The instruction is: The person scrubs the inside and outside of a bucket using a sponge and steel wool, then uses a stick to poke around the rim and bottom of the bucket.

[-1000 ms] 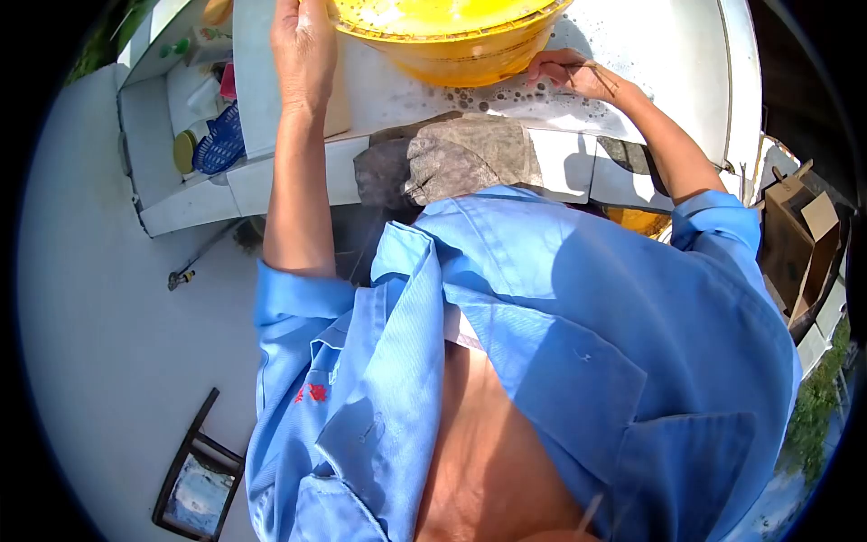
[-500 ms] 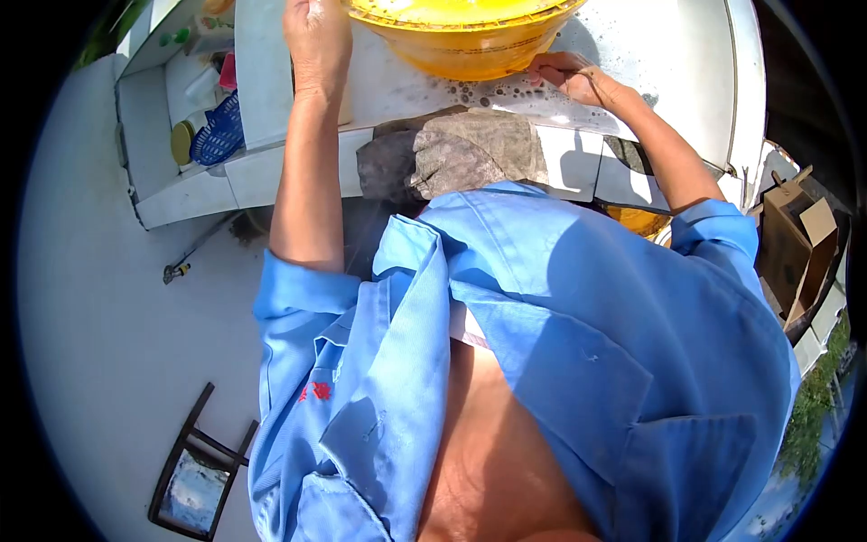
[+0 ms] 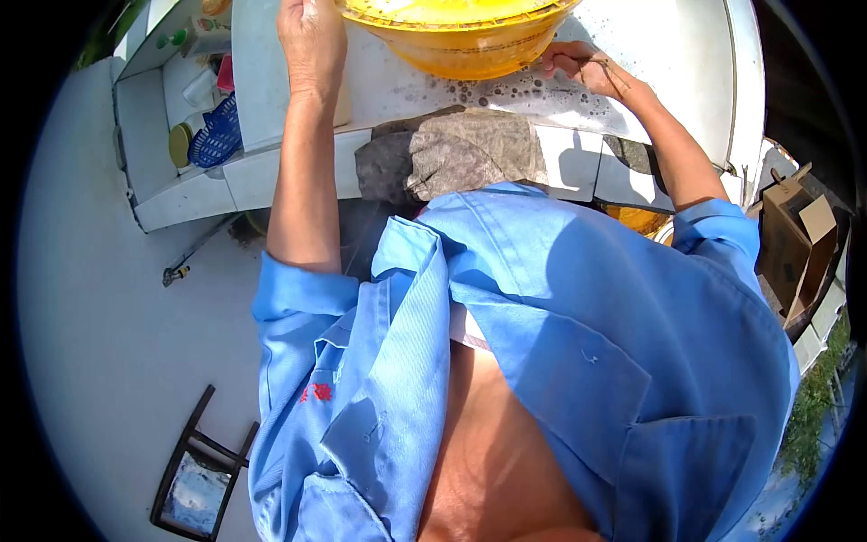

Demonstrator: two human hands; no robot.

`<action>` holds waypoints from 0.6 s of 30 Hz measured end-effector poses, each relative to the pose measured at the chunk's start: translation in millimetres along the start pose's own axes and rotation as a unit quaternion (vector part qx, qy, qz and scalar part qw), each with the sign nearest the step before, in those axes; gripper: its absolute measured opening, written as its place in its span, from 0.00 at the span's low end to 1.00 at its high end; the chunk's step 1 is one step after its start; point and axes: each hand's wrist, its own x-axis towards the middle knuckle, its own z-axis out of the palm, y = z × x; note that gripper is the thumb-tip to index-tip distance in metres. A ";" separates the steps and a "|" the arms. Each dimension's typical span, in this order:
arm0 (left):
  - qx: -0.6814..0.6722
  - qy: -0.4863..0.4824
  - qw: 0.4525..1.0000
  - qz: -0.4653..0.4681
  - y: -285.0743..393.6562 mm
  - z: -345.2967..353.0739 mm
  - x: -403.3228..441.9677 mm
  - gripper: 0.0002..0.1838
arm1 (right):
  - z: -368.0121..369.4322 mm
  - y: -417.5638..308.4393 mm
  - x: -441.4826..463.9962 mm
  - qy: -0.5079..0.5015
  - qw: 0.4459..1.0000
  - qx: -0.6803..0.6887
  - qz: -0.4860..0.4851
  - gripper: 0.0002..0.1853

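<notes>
A yellow plastic basin (image 3: 461, 56) sits tilted at the top of the view, on a wet pale surface (image 3: 655, 86); its upper part is cut off. My left hand (image 3: 313, 45) is closed at the basin's left rim, its fingertips partly out of frame. Just right of the basin's lower side, my right hand (image 3: 589, 70) has its fingers bent together, low over the wet surface. What they hold, if anything, is hidden. A thin dark strand crosses near the wrist. Foamy drops lie below the basin.
A grey-brown cloth (image 3: 456, 154) drapes over the tiled front edge (image 3: 275, 179). To the left a recess holds a blue plastic basket (image 3: 217, 134) and a round yellowish lid (image 3: 180, 144). A dark-framed stool (image 3: 203, 474) stands lower left, a cardboard box (image 3: 795, 239) at right.
My right hand has drawn slightly right and up, away from the basin's underside. The basin and my left hand have shifted slightly left and up in view.
</notes>
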 end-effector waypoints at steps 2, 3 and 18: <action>0.003 0.001 1.000 0.001 -1.1 -0.8 0.5 0.27 | -29.3 -31.7 -8.4 -0.021 0.999 0.023 0.019 0.14; 0.004 0.001 1.000 0.002 -1.0 -1.7 0.8 0.26 | -40.9 -47.1 -10.3 -0.041 0.997 0.046 0.038 0.14; 0.014 -0.007 1.000 0.007 -0.5 -6.2 3.6 0.25 | -43.1 -38.4 -6.2 -0.062 0.995 0.072 0.015 0.13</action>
